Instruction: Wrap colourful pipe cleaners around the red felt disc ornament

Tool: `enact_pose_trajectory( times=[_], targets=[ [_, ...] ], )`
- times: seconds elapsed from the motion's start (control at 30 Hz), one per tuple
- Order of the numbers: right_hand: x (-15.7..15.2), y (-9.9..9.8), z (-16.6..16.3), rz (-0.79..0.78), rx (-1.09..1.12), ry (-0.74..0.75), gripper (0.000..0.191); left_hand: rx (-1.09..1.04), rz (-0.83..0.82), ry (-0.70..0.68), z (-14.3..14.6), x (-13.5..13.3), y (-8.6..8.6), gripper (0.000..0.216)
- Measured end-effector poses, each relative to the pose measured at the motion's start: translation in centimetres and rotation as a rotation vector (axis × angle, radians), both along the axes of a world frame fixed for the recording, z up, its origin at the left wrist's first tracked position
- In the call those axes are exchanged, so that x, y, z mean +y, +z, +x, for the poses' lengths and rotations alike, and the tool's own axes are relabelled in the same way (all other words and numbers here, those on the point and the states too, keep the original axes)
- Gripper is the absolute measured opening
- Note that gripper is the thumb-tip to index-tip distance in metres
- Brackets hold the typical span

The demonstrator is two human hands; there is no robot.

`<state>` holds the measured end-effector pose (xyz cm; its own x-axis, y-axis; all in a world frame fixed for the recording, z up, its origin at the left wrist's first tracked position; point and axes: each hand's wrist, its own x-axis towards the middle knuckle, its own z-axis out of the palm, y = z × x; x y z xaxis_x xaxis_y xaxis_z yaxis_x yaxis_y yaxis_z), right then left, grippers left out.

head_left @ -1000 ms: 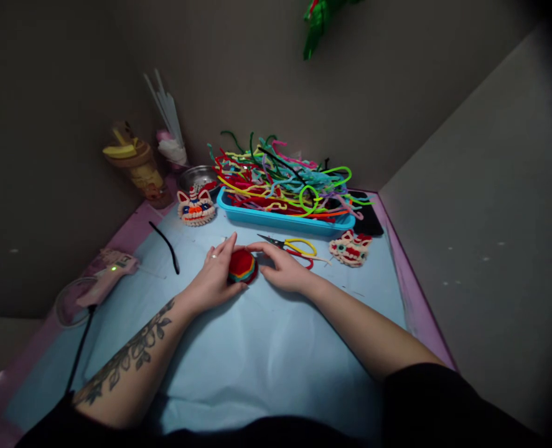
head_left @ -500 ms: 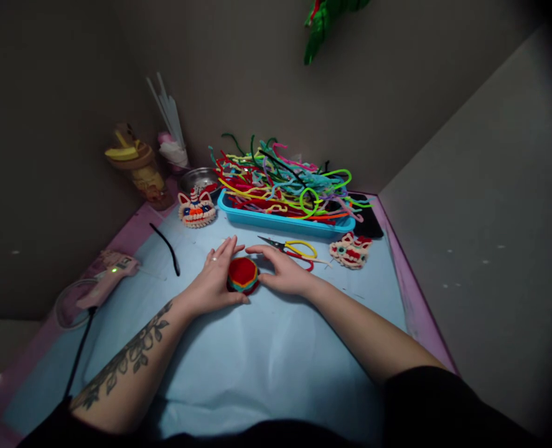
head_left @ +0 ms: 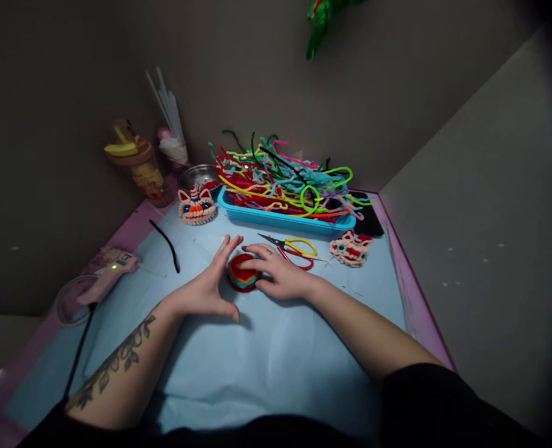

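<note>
A small round red piece (head_left: 244, 275) with yellow and teal bands, apparently of pipe cleaners, sits on the blue sheet (head_left: 266, 367). My right hand (head_left: 278, 274) grips it from the right, its fingers across the top and its thumb at the near right edge, covering part of it. On the left side, my left hand (head_left: 210, 283) is open, thumb and fingers wide apart, clear of the piece. Just behind my right hand lie scissors (head_left: 294, 247) with one yellow and one red handle.
Behind stands a blue tray (head_left: 285, 219) heaped with colourful pipe cleaners. Lion-head pieces flank it, one at left (head_left: 197, 205) and one at right (head_left: 350, 249). A pink glue gun (head_left: 112, 274), a black strip (head_left: 166, 246), a metal bowl (head_left: 201, 176) and a cup (head_left: 145, 174) are leftward.
My left hand has drawn back left from the round piece and spread wider. My right hand has moved its fingers over the top of the piece.
</note>
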<state>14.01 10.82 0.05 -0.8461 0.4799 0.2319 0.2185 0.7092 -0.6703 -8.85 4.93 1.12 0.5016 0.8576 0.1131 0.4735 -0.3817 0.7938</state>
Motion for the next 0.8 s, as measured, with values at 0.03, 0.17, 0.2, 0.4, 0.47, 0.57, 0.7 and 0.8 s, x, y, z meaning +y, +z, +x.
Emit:
enact_pose_trajectory(
  times=[0.03,0.17,0.2,0.4,0.47,0.57,0.7,0.8],
  targets=[
    [0.1,0.1,0.1,-0.007,0.005,0.005,0.06,-0.048,-0.012,0.035,-0.2,0.1,0.2,0.126],
    [0.9,0.0,0.7,-0.004,0.022,0.022,0.063,-0.088,0.003,0.174,-0.5,0.6,0.7,0.086],
    [1.0,-0.1,0.8,0.005,0.027,0.025,0.061,-0.095,-0.001,0.174,-0.4,0.8,0.7,0.074],
    [1.4,-1.0,0.4,0.086,0.046,-0.007,0.047,-0.128,-0.012,0.146,0.5,0.9,0.1,0.046],
    [1.3,-1.2,0.2,0.12,0.044,-0.027,0.045,-0.108,0.008,0.139,0.5,0.9,0.0,0.045],
    [1.1,-1.1,-0.1,0.156,0.027,-0.046,0.041,-0.098,0.017,0.133,0.6,0.9,-0.1,0.043],
    [1.1,-0.8,0.0,0.174,0.006,-0.054,0.039,-0.105,0.014,0.134,0.4,1.0,0.0,0.041],
    [1.4,-0.3,0.6,0.125,0.023,-0.028,0.053,-0.062,0.05,0.149,-0.1,1.1,0.0,0.044]
  ],
)
